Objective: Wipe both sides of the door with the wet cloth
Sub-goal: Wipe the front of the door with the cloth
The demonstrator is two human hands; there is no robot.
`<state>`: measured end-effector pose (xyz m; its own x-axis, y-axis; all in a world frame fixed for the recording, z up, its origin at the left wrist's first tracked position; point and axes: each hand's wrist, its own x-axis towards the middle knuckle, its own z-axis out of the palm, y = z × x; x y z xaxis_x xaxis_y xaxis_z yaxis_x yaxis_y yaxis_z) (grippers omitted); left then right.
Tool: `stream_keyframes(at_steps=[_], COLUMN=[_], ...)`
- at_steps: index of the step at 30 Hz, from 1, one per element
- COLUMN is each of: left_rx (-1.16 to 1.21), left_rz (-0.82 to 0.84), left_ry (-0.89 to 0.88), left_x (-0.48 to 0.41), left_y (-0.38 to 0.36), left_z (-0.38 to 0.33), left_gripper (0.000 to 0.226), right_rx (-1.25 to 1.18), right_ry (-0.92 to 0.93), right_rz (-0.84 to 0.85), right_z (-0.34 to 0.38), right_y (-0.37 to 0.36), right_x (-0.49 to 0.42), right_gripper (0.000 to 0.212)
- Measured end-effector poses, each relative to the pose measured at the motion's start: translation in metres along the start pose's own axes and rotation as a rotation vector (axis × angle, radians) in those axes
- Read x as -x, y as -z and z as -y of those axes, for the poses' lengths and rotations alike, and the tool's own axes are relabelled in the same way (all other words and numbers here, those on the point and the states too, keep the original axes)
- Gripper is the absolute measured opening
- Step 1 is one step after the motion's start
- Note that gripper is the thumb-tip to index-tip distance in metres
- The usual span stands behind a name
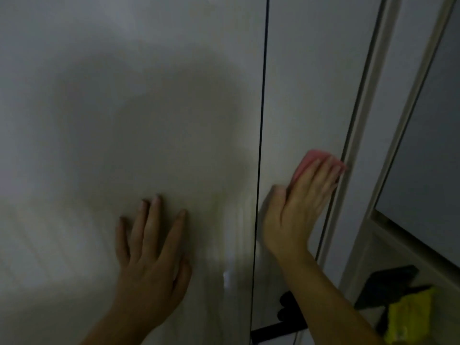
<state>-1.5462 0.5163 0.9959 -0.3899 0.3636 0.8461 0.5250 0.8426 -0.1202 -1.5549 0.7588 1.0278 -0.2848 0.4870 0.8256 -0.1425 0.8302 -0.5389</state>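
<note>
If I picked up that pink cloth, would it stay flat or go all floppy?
Probably floppy: the pink cloth lies thin and flat under the right hand, following the door. It is likely light, since that hand just presses it there with straight fingers. If it is wet, it may cling a little.

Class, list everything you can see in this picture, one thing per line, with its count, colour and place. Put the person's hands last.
door: one, white, fills most of the view
dark line: one, black, runs top to bottom down the door
cloth: one, pink, on the door beside the frame, under the right hand's fingers
frame: one, pale, right of the cloth
handle: one, black, low on the door, partly behind the right forearm
yellow object: one, bottom right, too blurred to identify
dark object: one, above the yellow object
left hand: flat on the door, fingers spread
right hand: presses the cloth to the door
</note>
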Motion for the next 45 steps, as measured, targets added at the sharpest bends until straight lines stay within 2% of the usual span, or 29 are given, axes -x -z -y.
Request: stream_keyframes(at_steps=[3, 6, 8, 10, 13, 14, 18, 20, 24, 25, 27, 30, 32, 35, 36, 38, 40, 41, 45], left_rx=[-0.026, -0.040, -0.038, -0.038, -0.039, -0.037, -0.017, 0.026, 0.012, -0.016, -0.059, -0.056, -0.020, -0.037, -0.051, -0.077, -0.090, -0.084, -0.047], left_rz=[0.008, 0.016, 0.026, 0.032, 0.032, 0.034, 0.057, 0.058, 0.036, 0.029, 0.047, 0.086, 0.088, 0.072, 0.067, 0.074, 0.098, 0.101, 0.070], left_ry=[0.018, 0.028, 0.033, 0.030, 0.021, 0.021, 0.004, -0.007, 0.073, 0.123, 0.205, 0.197, 0.178, 0.249, 0.288, 0.338, 0.324, 0.315, 0.345], left_x=[0.014, 0.017, 0.017, 0.017, 0.017, 0.016, 0.017, 0.018, 0.029, 0.032, 0.039, 0.046, 0.047, 0.052, 0.055, 0.063, 0.072, 0.075, 0.086], left_y=[-0.009, -0.016, -0.018, -0.019, -0.018, -0.018, -0.013, -0.008, 0.001, 0.002, 0.005, 0.008, 0.012, 0.020, 0.022, 0.028, 0.033, 0.035, 0.043], left_z=[0.001, 0.000, 0.001, 0.003, 0.004, 0.004, 0.005, 0.009, 0.022, 0.026, 0.035, 0.045, 0.050, 0.066, 0.075, 0.095, 0.113, 0.120, 0.146], left_gripper=[0.070, 0.072, 0.073, 0.073, 0.072, 0.072, 0.074, 0.073, 0.072, 0.072, 0.073, 0.073, 0.074, 0.074, 0.074, 0.073, 0.073, 0.073, 0.073], right_rx=[0.056, 0.205, 0.258, 0.259, 0.172, 0.168, 0.222, 0.215, 0.174, 0.183, 0.196, 0.197, 0.203, 0.126, 0.118, 0.130, 0.129, 0.129, 0.089], right_ry=[0.157, 0.495, 0.618, 0.562, 0.272, 0.271, 0.707, 0.706, 0.538, 0.563, 0.729, 0.935, 0.899, 0.607, 0.561, 0.669, 0.819, 0.836, 0.661], right_rz=[-0.007, 0.200, 0.250, 0.211, 0.104, 0.108, 0.295, 0.282, 0.192, 0.197, 0.266, 0.354, 0.333, 0.228, 0.210, 0.261, 0.332, 0.329, 0.231], right_z=[0.006, -0.015, -0.031, -0.031, -0.010, -0.004, -0.013, -0.008, 0.039, 0.043, 0.036, 0.015, 0.020, 0.045, 0.054, 0.066, 0.072, 0.076, 0.120], right_y=[-0.006, -0.010, -0.006, -0.003, -0.001, -0.004, -0.017, -0.014, -0.013, -0.016, -0.024, -0.025, -0.023, -0.026, -0.030, -0.043, -0.053, -0.054, -0.054], right_x=[0.004, 0.070, 0.083, 0.056, 0.021, 0.027, 0.089, 0.078, 0.026, 0.029, 0.053, 0.084, 0.070, 0.049, 0.053, 0.083, 0.113, 0.117, 0.081], right_gripper=[0.071, 0.076, 0.083, 0.079, 0.070, 0.071, 0.074, 0.071, 0.068, 0.071, 0.077, 0.073, 0.070, 0.067, 0.068, 0.072, 0.071, 0.070, 0.070])
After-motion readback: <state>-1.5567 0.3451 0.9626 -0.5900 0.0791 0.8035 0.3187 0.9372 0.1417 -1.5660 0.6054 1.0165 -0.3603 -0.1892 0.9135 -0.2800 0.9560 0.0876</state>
